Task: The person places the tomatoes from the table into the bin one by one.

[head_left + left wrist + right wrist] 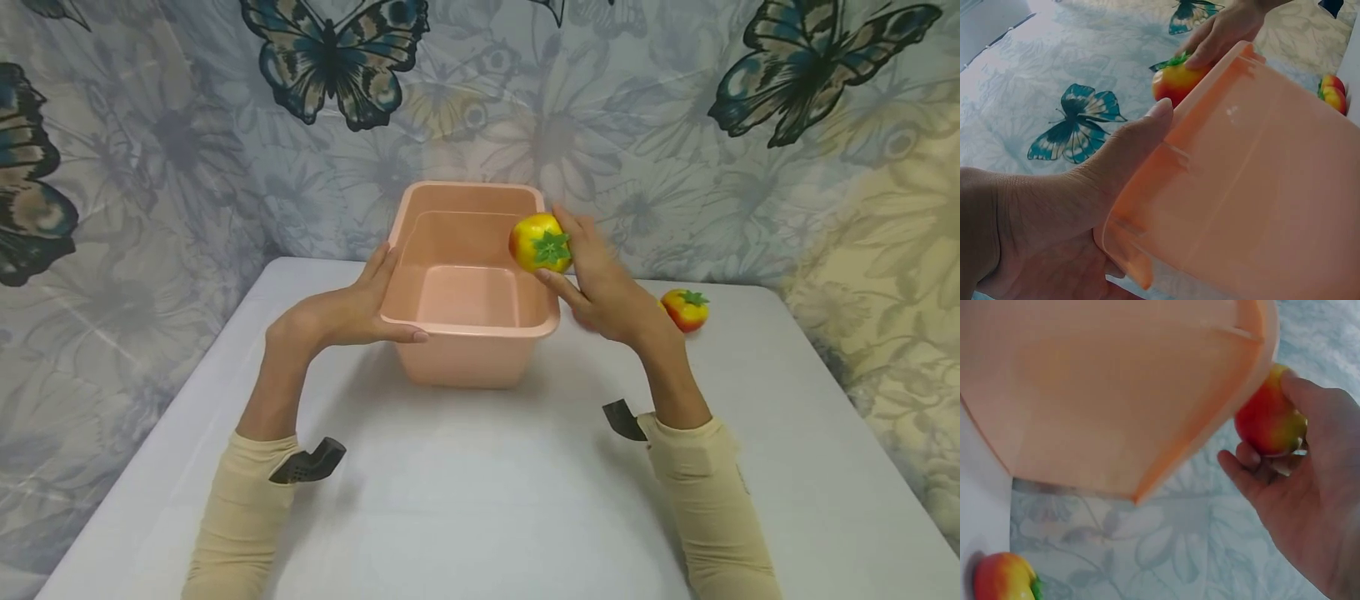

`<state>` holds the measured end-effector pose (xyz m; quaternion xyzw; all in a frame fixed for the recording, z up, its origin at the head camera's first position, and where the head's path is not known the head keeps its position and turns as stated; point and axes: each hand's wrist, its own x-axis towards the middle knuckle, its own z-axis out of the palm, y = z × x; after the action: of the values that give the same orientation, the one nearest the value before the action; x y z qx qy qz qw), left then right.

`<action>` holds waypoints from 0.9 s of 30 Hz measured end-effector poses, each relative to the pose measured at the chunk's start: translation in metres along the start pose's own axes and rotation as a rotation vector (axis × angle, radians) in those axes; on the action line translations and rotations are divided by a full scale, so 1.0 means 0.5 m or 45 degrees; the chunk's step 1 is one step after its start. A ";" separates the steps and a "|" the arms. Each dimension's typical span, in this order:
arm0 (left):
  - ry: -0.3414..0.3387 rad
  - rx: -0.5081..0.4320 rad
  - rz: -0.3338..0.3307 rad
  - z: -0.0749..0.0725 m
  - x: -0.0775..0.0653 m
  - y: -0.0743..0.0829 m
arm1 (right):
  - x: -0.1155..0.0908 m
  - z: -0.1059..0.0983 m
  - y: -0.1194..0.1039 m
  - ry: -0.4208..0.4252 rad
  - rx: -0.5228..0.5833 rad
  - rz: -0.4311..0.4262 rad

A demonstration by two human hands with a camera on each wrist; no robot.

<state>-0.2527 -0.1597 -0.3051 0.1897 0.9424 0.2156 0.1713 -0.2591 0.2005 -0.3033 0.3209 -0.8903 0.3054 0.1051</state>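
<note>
A peach-pink plastic basin (468,358) sits on the white table. My left hand (352,312) grips it at the left, thumb along the near rim and fingers against the side wall. My right hand (600,279) holds a yellow-and-red artificial fruit (536,237) with a green star-shaped leafy top over the basin's right rim. Thumb and fingers pinch this fruit (1266,419) beside the rim in the right wrist view. From the left wrist, the held fruit (1179,81) shows just beyond the rim. The visible inside of the basin has nothing in it.
Another yellow-and-red fruit (686,310) with a green top lies on the table (480,517) behind my right wrist, partly hidden. A butterfly-and-flower patterned cloth (480,100) hangs behind the table and along both sides. Dark wrist pieces (309,462) stick out from both sleeves.
</note>
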 end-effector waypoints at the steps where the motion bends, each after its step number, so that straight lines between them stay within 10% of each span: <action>1: 0.000 -0.001 -0.001 0.000 -0.001 0.000 | 0.003 0.006 -0.002 0.003 -0.002 -0.010; 11: 0.023 -0.022 0.010 -0.001 0.008 0.000 | 0.017 0.040 -0.022 -0.082 -0.045 -0.047; 27: 0.012 -0.038 -0.001 0.003 0.007 0.000 | -0.014 -0.029 -0.011 -0.093 -0.116 0.034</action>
<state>-0.2554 -0.1576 -0.3071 0.1859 0.9400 0.2303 0.1699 -0.2503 0.2095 -0.2916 0.3147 -0.9107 0.2543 0.0831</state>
